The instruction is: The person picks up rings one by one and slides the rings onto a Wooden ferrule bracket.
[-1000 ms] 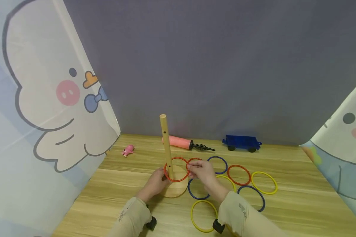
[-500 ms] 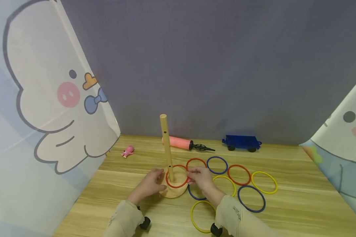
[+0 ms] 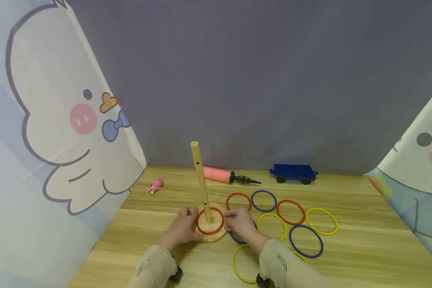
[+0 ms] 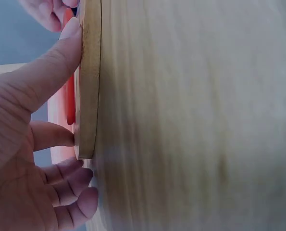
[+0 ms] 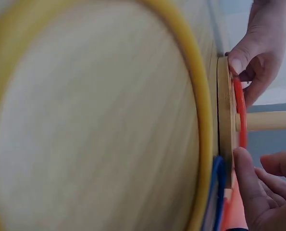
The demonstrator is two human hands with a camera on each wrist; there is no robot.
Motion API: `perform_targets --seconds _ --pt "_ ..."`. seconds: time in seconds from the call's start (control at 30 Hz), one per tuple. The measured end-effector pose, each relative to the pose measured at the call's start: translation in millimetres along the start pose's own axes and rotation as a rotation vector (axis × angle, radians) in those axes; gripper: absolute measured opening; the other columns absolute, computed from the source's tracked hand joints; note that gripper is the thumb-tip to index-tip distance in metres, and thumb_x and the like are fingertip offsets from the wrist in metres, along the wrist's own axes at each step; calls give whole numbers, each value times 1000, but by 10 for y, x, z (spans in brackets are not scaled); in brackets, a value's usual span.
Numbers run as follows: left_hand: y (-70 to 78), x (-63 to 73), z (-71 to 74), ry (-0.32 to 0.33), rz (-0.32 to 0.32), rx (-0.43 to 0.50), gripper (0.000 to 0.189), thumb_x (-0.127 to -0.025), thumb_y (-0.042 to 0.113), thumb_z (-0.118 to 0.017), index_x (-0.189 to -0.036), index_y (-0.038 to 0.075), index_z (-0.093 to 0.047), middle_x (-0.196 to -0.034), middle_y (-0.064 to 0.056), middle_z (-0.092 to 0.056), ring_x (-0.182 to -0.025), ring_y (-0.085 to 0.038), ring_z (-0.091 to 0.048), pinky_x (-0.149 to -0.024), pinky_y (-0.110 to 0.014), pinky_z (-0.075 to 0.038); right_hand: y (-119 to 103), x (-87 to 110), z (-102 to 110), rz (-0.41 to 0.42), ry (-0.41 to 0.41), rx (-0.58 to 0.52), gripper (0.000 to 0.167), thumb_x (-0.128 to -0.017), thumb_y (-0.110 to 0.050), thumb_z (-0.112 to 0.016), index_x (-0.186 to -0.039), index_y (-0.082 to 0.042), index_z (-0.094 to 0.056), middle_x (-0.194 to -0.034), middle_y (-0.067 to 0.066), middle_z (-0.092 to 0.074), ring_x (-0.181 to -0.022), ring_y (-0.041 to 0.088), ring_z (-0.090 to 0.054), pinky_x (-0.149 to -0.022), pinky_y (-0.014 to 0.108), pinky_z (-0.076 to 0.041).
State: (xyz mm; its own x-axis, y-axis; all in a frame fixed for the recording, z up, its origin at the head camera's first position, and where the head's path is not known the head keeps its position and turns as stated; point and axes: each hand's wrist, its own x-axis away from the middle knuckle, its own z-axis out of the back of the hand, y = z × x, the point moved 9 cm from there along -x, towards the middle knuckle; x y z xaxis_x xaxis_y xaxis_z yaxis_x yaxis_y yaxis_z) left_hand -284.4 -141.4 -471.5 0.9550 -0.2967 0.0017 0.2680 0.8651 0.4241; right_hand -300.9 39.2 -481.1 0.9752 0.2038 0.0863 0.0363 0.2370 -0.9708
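Observation:
A red ring (image 3: pixel 210 233) lies around the foot of an upright wooden peg (image 3: pixel 200 180), low over its round wooden base (image 3: pixel 217 237). My left hand (image 3: pixel 181 229) rests at the base's left side, thumb and index fingertip touching its rim in the left wrist view. At the ring's right side is my right hand (image 3: pixel 242 223). The right wrist view shows its thumb (image 5: pixel 248 178) against the edge of the red ring (image 5: pixel 243 106), with the index finger held apart from the thumb. A blue ring (image 3: pixel 235 240) is partly hidden beneath the right hand.
Several loose rings lie right of the stand, among them a yellow ring (image 3: pixel 271 215) and a blue ring (image 3: pixel 306 256). Behind are a pink pump (image 3: pixel 217 174) and a blue toy wagon (image 3: pixel 293 172). A small pink figure (image 3: pixel 156 186) stands at the left.
The red ring has come down around the peg to its base, with the right hand lowering alongside. The left hand has shifted left and spread its fingers at the base's edge.

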Motion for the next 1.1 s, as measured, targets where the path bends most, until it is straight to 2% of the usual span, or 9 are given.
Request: perform_targets --seconds 0.1,0.2,0.33,0.53,0.7,0.8,0.93,1.1 --pt "-16 -10 -29 -21 22 -6 110 -62 53 -88 -144 -6 -42 -106 -14 -41 -95 -29 -41 -78 -44 -42 -81 25 46 54 -5 99 20 -90 5 -63 -107 13 -68 -85 15 -70 -68 25 -67 -61 33 -55" --pt "-34 -29 -43 -28 32 -15 112 -62 56 -87 -145 -3 -42 -112 -19 -43 -100 -33 -45 -82 -49 -44 -142 60 142 84 -3 138 20 -90 1 -64 -107 10 -70 -87 16 -70 -69 26 -67 -62 35 -55" --pt "-60 -33 -43 -32 35 -9 113 -61 56 -87 -146 -2 -41 -115 -21 -45 -104 -36 -48 -86 -51 -44 -186 162 304 111 -29 126 21 -91 -3 -65 -107 9 -70 -93 19 -70 -72 28 -68 -64 36 -56" --pt "-121 -20 -47 -45 36 1 118 -61 59 -86 -147 -6 -37 -122 -24 -44 -112 -39 -47 -92 -51 -43 -195 428 577 140 -94 95 24 -92 -8 -66 -107 11 -69 -97 22 -67 -75 36 -67 -65 41 -56" --pt "-149 -5 -33 -43 22 25 120 -60 56 -88 -146 -9 -35 -125 -24 -44 -116 -38 -46 -95 -50 -42 -143 637 830 148 -115 104 26 -92 -10 -67 -107 11 -68 -102 24 -67 -74 34 -68 -65 38 -56" --pt "-146 -1 -31 -44 15 39 119 -60 53 -90 -145 -10 -36 -124 -23 -44 -116 -37 -46 -95 -50 -41 -87 760 998 139 -117 106 27 -91 -9 -68 -106 13 -68 -97 25 -67 -72 33 -67 -64 37 -56" --pt "-131 3 -21 -40 10 30 119 -59 53 -90 -145 -10 -37 -121 -21 -45 -113 -36 -47 -94 -49 -42 43 937 1249 84 -100 121 27 -90 -9 -69 -105 14 -67 -89 22 -68 -69 29 -67 -62 38 -56" --pt "-131 11 -23 -50 14 22 119 -59 54 -89 -145 -10 -37 -121 -21 -45 -114 -37 -47 -94 -50 -42 233 1169 1556 40 -49 280 13 -86 -7 -73 -88 6 -71 -72 11 -67 -56 17 -62 -51 30 -52"
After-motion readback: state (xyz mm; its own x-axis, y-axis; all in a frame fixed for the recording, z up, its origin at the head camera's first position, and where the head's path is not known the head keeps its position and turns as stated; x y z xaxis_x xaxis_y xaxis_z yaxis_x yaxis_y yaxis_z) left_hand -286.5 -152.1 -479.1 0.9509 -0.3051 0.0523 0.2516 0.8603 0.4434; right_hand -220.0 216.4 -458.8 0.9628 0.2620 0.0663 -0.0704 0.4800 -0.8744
